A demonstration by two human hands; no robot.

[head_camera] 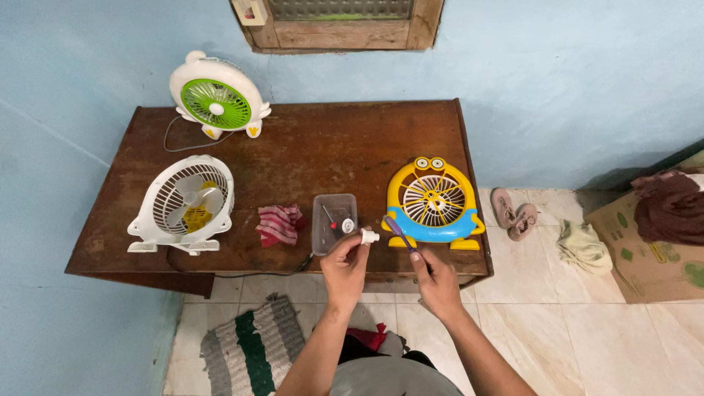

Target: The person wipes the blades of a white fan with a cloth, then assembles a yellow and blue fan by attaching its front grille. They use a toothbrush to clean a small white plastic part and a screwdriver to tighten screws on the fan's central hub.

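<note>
My left hand (345,268) pinches a small white plastic knob (369,236) just off the table's front edge. My right hand (435,279) grips a screwdriver with a purple handle (398,232), its tip pointing up and left toward the knob. Right behind the screwdriver a yellow and blue cartoon desk fan (434,202) lies flat on the brown wooden table (308,147). A small clear plastic tray (334,222) holding a few small parts sits to the left of that fan, above my left hand.
A red striped cloth (280,224) lies left of the tray. A white fan (185,205) lies at the table's left, a white and green fan (218,99) stands at the back. Sandals (512,213), a rag (581,246) and a cardboard box (649,249) are on the tiled floor right; a striped mat (253,345) lies below.
</note>
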